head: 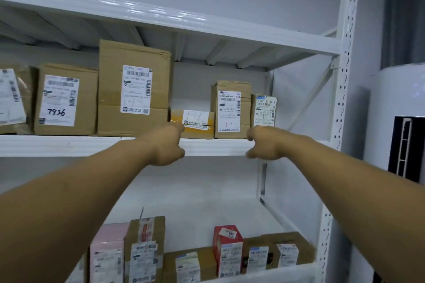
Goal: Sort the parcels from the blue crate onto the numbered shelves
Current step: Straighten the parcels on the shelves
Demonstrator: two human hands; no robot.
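Forearms, yours, two: both stretched forward to the front lip of the middle shelf [213, 147]. Left hand [166, 145]: half-curled, thumb low, fingertips over the lower left corner of the flat yellow parcel [195, 127]; whether you grip it cannot be told. Right hand [264, 142]: half-curled likewise, holding nothing, just below the small end parcel [264, 109]. Flat yellow parcel: long axis along the shelf, marked what reads as 1-1, set between the tall box [134, 89] and the 1-1 box [231, 110]; it lies just right of your left hand, much the nearer. Blue crate: not in view.
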